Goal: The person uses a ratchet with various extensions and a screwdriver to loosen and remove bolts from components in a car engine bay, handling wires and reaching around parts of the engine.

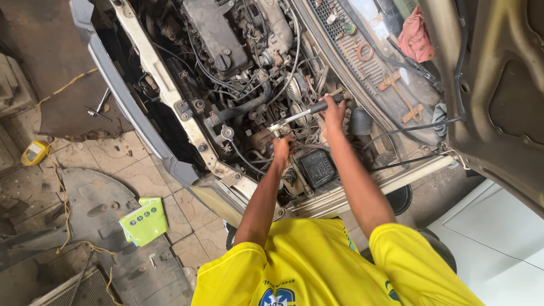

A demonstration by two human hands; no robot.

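Nearest, two bare arms in yellow sleeves reach into the engine bay. The left hand is closed low among the parts, just under the ratchet head; what it holds I cannot tell. The right hand grips the black handle of the one ratchet wrench, which lies across the bay between both hands. If the head slips off the fastener, I think the knuckles can hit the black fuse box or catch the loose wires. I count two hands and one wrench. Farther away, one red rag lies under the raised hood.
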